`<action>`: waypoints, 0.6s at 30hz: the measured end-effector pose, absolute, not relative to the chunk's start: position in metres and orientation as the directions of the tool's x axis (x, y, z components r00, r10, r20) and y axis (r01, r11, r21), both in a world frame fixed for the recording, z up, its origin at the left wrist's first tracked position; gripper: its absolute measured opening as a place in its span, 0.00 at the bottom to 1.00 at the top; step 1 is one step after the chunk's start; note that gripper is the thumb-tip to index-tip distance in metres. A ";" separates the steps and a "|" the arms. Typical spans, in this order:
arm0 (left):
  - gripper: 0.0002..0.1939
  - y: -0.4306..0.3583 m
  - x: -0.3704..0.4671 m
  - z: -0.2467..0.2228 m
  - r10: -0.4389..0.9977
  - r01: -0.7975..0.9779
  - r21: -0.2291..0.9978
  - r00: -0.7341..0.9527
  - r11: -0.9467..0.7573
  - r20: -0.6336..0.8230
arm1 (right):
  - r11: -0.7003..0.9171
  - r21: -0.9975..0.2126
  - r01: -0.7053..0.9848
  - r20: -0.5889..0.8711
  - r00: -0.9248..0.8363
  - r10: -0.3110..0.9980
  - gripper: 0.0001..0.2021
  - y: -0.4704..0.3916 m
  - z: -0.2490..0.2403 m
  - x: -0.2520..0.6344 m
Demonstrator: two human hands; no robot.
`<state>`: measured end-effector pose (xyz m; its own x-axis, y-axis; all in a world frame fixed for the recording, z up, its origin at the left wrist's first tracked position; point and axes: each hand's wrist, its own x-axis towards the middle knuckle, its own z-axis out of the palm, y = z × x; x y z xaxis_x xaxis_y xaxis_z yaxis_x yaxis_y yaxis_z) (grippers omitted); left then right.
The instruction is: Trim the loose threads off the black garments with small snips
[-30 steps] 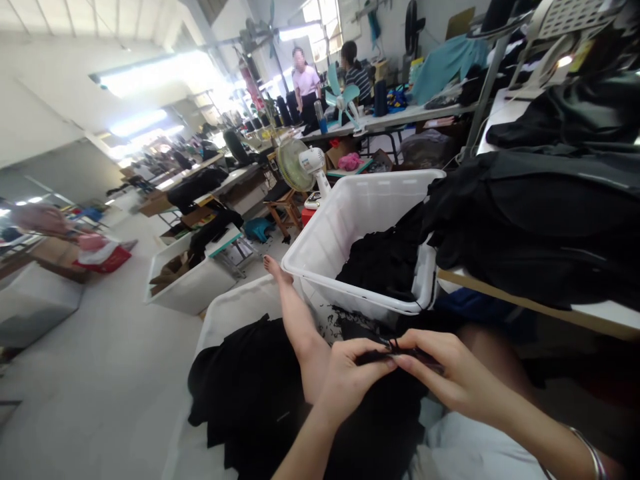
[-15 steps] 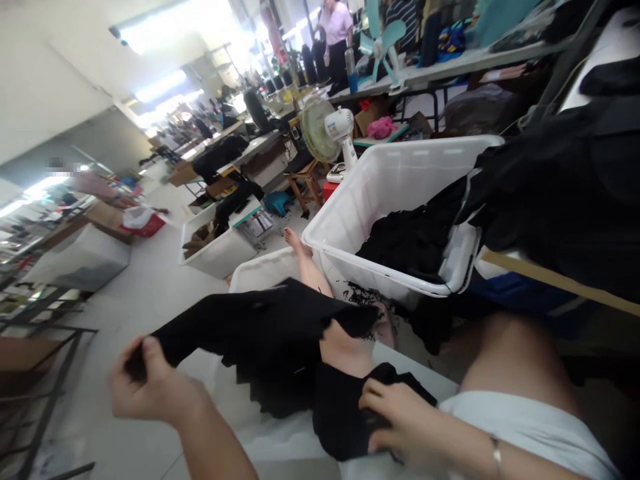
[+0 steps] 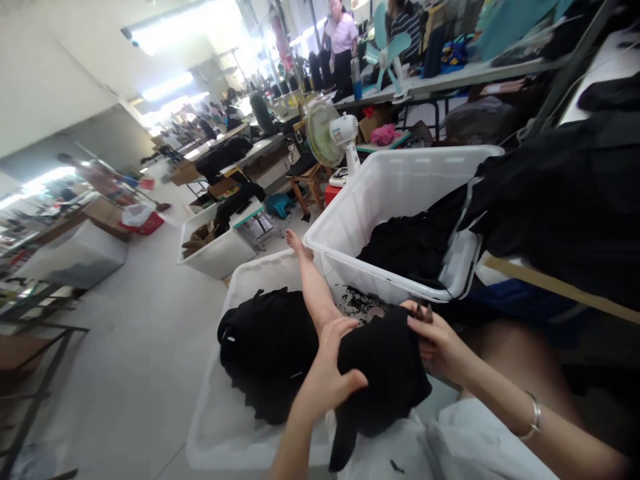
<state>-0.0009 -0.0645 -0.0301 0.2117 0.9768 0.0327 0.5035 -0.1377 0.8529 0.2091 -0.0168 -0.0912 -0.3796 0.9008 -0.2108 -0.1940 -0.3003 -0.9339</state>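
Observation:
A piece of black fabric (image 3: 383, 373) is bunched over my lap between both hands. My left hand (image 3: 327, 373) lies against its left side, thumb and fingers spread apart. At the fabric's upper right edge my right hand (image 3: 437, 337) is closed, with the thumb pressing on the cloth. Two dark points of a small tool, seemingly thread snips (image 3: 424, 312), stick up from the right fingers; the remainder is hidden in the palm. Left of my hands, a heap of black fabric (image 3: 270, 353) sits in a white plastic bin (image 3: 220, 433).
Ahead stands a larger white bin (image 3: 345, 250) holding black cloth. More black fabric (image 3: 565, 187) is piled at right. My bare leg (image 3: 317, 287) reaches between the bins, near black scraps (image 3: 357, 301). A white fan (image 3: 345, 130) and a wooden stool (image 3: 313, 183) stand beyond.
My left hand has let go of the stretched-out cloth end at far left and moved right to the lap piece. The right hand has risen to the fabric's upper edge. The stretched cloth now lies in the bin.

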 end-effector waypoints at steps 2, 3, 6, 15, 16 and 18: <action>0.49 -0.070 0.020 -0.037 0.964 0.552 0.804 0.249 -0.222 0.096 | -0.394 -0.841 -0.371 -0.320 -0.245 0.915 0.15 -0.010 -0.075 0.217; 0.53 -0.072 0.029 -0.041 0.957 0.582 0.769 0.258 -0.264 0.133 | -0.420 -0.782 -0.460 -0.378 -0.187 0.907 0.16 -0.007 -0.067 0.221; 0.27 -0.066 0.050 -0.051 0.957 0.589 0.754 0.167 -0.291 0.238 | -0.405 -0.694 -0.595 -0.459 -0.068 0.886 0.17 0.001 -0.051 0.234; 0.16 -0.009 0.061 -0.004 0.991 -0.062 0.990 -0.035 0.129 -0.132 | 0.017 -0.996 0.089 0.018 0.010 1.000 0.13 0.043 -0.039 0.273; 0.16 -0.003 0.064 0.004 0.983 -0.179 0.967 0.002 0.182 -0.184 | 0.146 -0.962 0.229 0.160 0.043 0.986 0.13 0.043 -0.041 0.272; 0.16 0.009 0.071 0.015 0.977 -0.265 0.940 0.043 0.214 -0.211 | 0.296 -0.875 0.384 0.343 0.059 0.938 0.11 0.032 -0.049 0.267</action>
<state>0.0706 0.0087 0.0152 0.0425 0.9766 -0.2107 -0.2653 0.2143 0.9400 0.2673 0.0320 -0.0489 0.0591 0.9375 0.3429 0.3845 0.2956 -0.8745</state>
